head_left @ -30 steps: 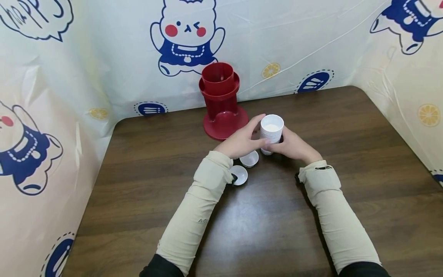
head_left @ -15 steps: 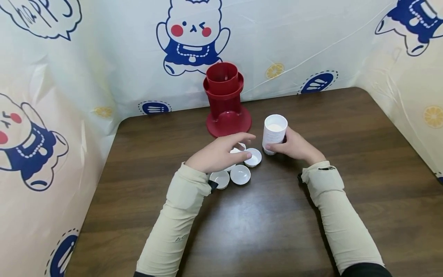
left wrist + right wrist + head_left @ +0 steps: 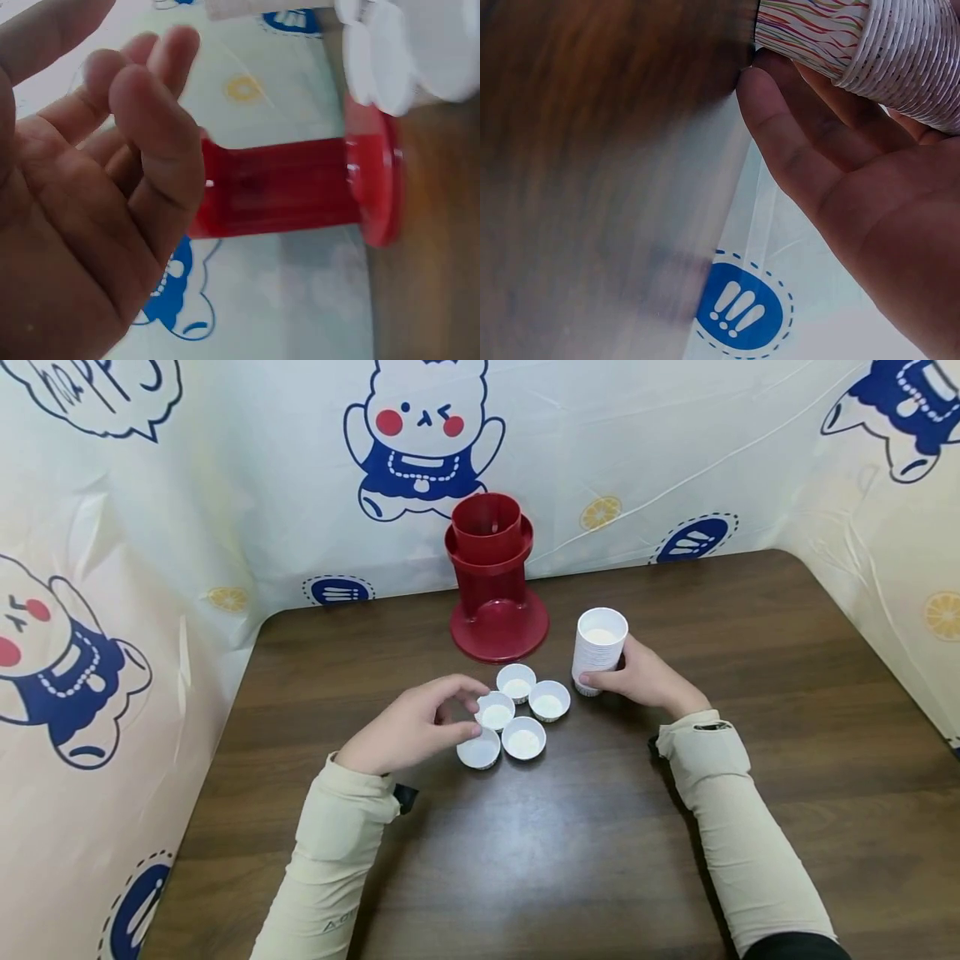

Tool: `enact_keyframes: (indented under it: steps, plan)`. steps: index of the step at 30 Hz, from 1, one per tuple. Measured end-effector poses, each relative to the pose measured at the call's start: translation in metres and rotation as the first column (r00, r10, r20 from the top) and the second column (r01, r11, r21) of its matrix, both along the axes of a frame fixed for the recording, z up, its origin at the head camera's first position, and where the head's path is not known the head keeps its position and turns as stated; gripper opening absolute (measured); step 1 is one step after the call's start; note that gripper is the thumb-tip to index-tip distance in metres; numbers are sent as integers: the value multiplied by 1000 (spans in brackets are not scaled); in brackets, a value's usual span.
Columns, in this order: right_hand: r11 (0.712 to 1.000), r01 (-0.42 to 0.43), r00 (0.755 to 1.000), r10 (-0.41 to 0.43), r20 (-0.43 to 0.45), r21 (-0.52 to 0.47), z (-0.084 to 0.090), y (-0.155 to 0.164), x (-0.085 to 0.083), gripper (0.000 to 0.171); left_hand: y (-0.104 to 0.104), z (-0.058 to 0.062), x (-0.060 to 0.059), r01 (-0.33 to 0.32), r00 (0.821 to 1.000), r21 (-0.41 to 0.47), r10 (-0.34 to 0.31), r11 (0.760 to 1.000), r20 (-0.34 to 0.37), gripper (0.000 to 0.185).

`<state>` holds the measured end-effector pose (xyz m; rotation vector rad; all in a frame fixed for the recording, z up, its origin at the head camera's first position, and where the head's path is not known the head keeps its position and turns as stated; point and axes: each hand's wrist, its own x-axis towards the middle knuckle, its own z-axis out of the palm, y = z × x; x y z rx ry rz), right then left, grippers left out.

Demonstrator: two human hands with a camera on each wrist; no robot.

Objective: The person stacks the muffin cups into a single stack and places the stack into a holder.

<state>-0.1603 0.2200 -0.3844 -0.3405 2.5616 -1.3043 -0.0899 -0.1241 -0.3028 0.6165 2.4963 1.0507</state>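
Observation:
My right hand (image 3: 651, 675) holds a tall stack of nested white paper baking cups (image 3: 600, 647) upright on the table. Its thumb lies across the near side of the stack, low down. In the right wrist view, coloured wavy stripes show on the outside of the stack (image 3: 817, 34), beside my fingers. My left hand (image 3: 416, 722) hovers with loosely bent fingers and holds nothing, its fingertips overlapping the left edge of a loose group of cups. These are several single white baking cups, such as the front one (image 3: 524, 739), standing mouth up close together.
A dark red stand (image 3: 501, 631) with a round base and an open tube on top stands behind the loose cups. All this is on a brown wooden table (image 3: 600, 860). A patterned white sheet (image 3: 300, 485) hangs along the table's back and sides.
My left hand has come away from the stack and moved left and nearer, over and past the loose cups, uncovering them. My right hand has stayed at the stack.

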Motion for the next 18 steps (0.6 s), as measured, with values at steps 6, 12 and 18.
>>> enact_keyframes:
  steps: [6,12,18]
  plan:
    - [1000,3,1000,-3,-13,9,-1,0,0,70,-6,-27,16,-87,996,-201,89,976,4,68]
    - [1000,10,1000,-10,-16,8,-1,2,0,71,-6,-51,21,-109,992,-262,120,959,28,80]
    - [1000,-1,1000,1,-4,8,0,-1,1,73,0,-62,21,-110,993,-294,117,949,7,83]
